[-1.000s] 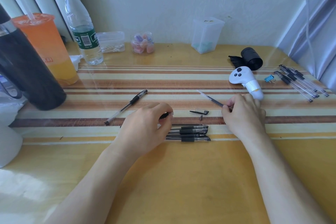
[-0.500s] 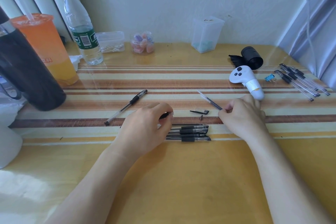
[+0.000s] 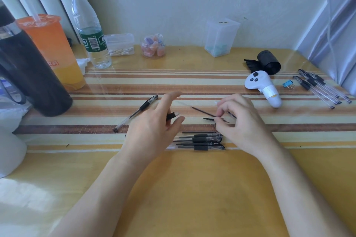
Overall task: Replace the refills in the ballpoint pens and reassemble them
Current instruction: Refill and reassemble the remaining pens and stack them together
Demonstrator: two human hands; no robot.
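My left hand [image 3: 152, 131] is raised over the striped mat, index finger stretched out. Between its thumb and fingers it holds a pen barrel [image 3: 172, 115] with a black grip. My right hand [image 3: 244, 125] pinches a thin dark refill [image 3: 202, 111] whose tip points left toward that barrel, a short gap away. A small black pen part [image 3: 208, 119] lies under the refill. Below both hands lies a bundle of black-grip pens [image 3: 204, 138]. One assembled pen [image 3: 136, 112] lies diagonally to the left.
Several more pens [image 3: 319, 88] lie at the far right by a blue binder clip [image 3: 288, 84]. A white controller [image 3: 264, 88] and a black roll [image 3: 268, 61] sit right of centre. A black flask [image 3: 28, 75], orange drink [image 3: 55, 52] and water bottle [image 3: 88, 31] stand at left.
My left hand has lifted off the mat and spread its fingers, showing the barrel's black grip. My right hand has moved left with the refill, closer to the left hand.
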